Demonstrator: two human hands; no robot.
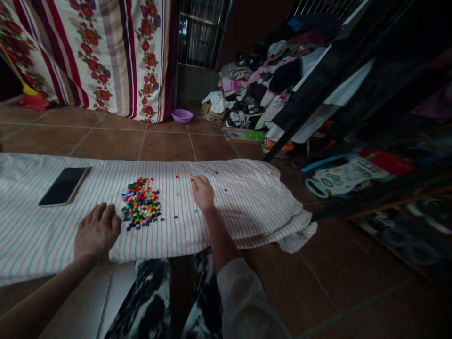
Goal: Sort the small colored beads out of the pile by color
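Observation:
A heap of small cube-like pieces (pixel 141 203) in many colours lies on the striped cloth (pixel 254 207). My left hand (pixel 97 229) rests palm down on the cloth, just left of the heap, its fingers loosely bent and holding nothing. To the right of the heap, my right hand (pixel 202 192) is closed in a pinch low over the cloth. A tiny yellow piece (pixel 189 174) shows right at its fingertips; whether they grip it is too small to tell. Around this hand lie single pieces, among them a red piece (pixel 177 177), a green piece (pixel 175 217) and a brown piece (pixel 226 190).
A dark-screened phone (pixel 65 186) lies on the cloth at the left. Beyond the covered surface are a tiled floor (pixel 165 143), a purple basin (pixel 182 116) and a flowered curtain (pixel 116 56). Piled clothes (pixel 261 84) and a dark slanted post (pixel 282 139) stand to the right.

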